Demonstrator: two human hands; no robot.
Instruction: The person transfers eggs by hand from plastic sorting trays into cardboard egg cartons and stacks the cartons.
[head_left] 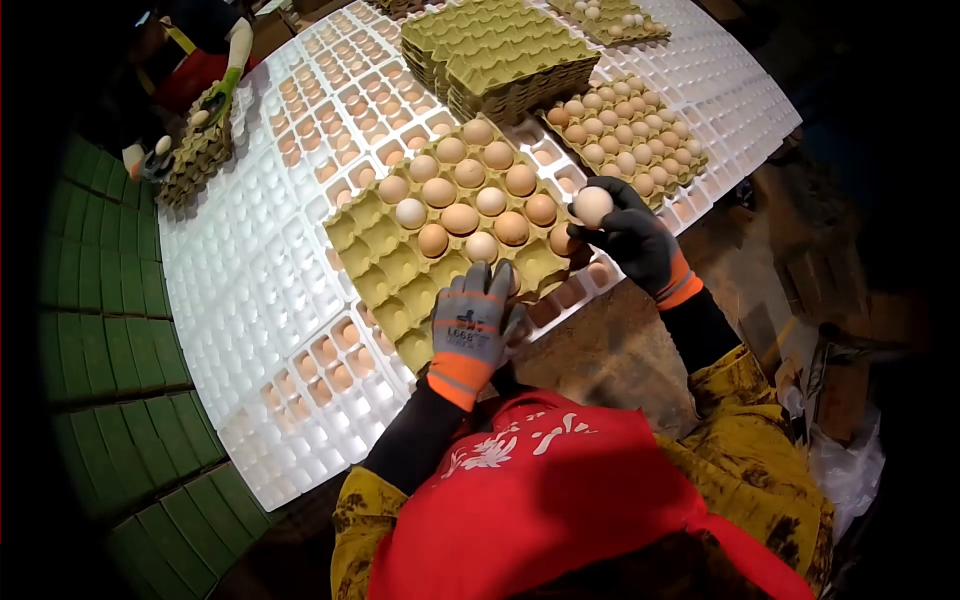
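My right hand [632,238], in a dark glove with an orange cuff, pinches a pale egg [593,206] between thumb and fingers, just beyond the right edge of a yellow-green egg tray [385,275]. Brown and cream eggs [460,218] fill much of this tray's far and right part; cups on its left are bare. My left hand [470,318], in a grey glove with an orange cuff, reaches over the tray's near side. Its fingers curl round an egg [514,279], mostly hidden by the glove.
White foam trays [265,265] cover the table, some holding eggs. A stack of pulp trays [500,50] stands behind; a filled tray [625,135] lies at right. Far left, another person's gloved hand [222,92] is at stacked trays [195,160]. Green boxes [120,355] line the left.
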